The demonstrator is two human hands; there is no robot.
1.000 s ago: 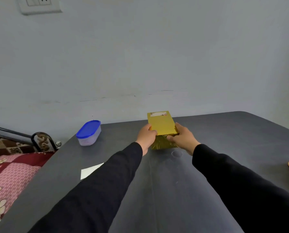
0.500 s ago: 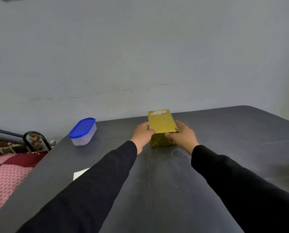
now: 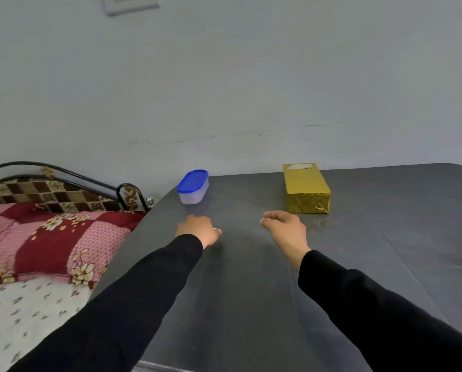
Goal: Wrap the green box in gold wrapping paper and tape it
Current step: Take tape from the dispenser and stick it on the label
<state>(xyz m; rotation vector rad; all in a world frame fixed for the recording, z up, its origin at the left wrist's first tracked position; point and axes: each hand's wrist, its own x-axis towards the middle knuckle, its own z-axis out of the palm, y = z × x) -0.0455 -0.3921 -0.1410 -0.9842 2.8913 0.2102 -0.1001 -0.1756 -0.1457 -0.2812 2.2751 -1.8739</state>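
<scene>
The box, fully covered in gold wrapping paper (image 3: 305, 187), lies on the dark grey table (image 3: 251, 277) near the wall, with a pale label at its far end. Neither hand touches it. My right hand (image 3: 284, 230) hovers just in front and to the left of the box, fingers loosely curled and holding nothing. My left hand (image 3: 197, 229) hangs further left over the table, fingers curled downward with nothing visible in them. Both arms wear black sleeves.
A small clear container with a blue lid (image 3: 193, 186) stands near the table's left back corner. A bed with a red and pink patterned quilt (image 3: 44, 237) and a metal headboard (image 3: 63, 175) lies beside the table's left edge. The wall runs close behind.
Both hands have let go of the gold-wrapped box and drawn back toward me. The view has swung left, so the box now sits right of centre.
</scene>
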